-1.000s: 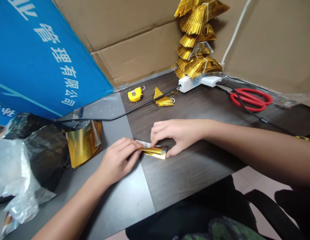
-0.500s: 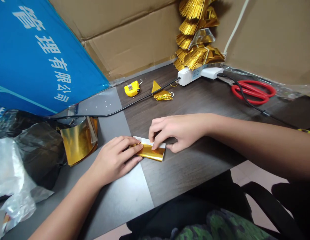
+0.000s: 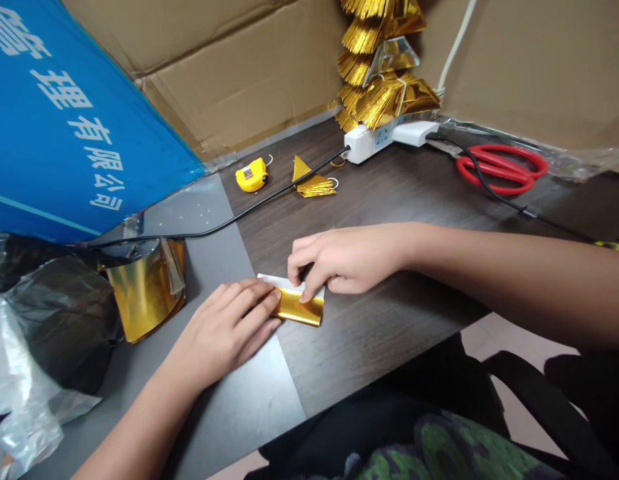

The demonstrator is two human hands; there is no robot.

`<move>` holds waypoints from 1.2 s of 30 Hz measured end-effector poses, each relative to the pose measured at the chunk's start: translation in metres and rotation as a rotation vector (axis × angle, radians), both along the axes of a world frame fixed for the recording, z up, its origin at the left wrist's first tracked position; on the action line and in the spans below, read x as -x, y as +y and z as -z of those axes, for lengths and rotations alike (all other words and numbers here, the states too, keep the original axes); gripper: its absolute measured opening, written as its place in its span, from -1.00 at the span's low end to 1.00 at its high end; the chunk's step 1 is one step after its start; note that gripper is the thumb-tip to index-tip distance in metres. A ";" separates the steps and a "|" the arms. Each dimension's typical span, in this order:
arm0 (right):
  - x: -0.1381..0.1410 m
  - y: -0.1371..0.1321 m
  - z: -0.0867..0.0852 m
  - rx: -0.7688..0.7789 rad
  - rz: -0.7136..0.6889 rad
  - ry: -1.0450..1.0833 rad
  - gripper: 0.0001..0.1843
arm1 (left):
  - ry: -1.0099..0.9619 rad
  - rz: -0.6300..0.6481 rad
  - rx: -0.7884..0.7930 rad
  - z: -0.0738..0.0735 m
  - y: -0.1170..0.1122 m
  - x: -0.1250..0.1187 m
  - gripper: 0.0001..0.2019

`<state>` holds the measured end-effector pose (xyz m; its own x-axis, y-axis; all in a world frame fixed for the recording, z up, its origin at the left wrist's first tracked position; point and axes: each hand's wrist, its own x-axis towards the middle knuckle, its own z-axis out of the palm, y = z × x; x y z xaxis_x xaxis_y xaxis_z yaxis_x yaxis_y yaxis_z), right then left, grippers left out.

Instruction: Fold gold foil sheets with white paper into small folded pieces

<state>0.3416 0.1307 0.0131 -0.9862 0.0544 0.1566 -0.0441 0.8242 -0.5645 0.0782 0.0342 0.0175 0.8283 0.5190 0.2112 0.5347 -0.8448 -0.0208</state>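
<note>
Flatter than in the earlier frame, our left hand (image 3: 222,333) now lies open on the gold foil strip (image 3: 300,310); our right hand (image 3: 346,259) grips its top edge, where grey mat (image 3: 214,260) meets dark desk (image 3: 389,327).

a folded gold foil strip (image 3: 299,310), silver backing along its far edge, lying flat

A black cable (image 3: 289,182) stretches across the desk (image 3: 389,333).

Foil strip (image 3: 300,311), left end hidden under L hand (image 3: 219,333)
</note>
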 end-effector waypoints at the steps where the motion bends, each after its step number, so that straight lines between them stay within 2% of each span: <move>1: 0.000 0.000 0.000 0.002 -0.004 0.002 -0.45 | -0.006 -0.002 0.007 0.000 -0.001 -0.001 -0.73; 9: 0.000 0.002 0.003 0.034 -0.005 0.028 -0.46 | -0.051 0.054 0.135 0.003 -0.009 -0.010 -0.63; 18: 0.001 0.003 0.003 0.039 0.002 0.025 -0.46 | -0.043 0.020 0.122 0.002 -0.010 -0.011 -0.65; 36: 0.001 0.003 0.005 0.051 0.011 0.018 -0.48 | -0.068 0.034 0.154 0.003 -0.009 -0.011 -0.66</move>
<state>0.3403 0.1334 0.0084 -0.9825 0.0739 0.1711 -0.0455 0.7951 -0.6048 0.0893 0.0250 0.0144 0.8323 0.5219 0.1868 0.5019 -0.8526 0.1457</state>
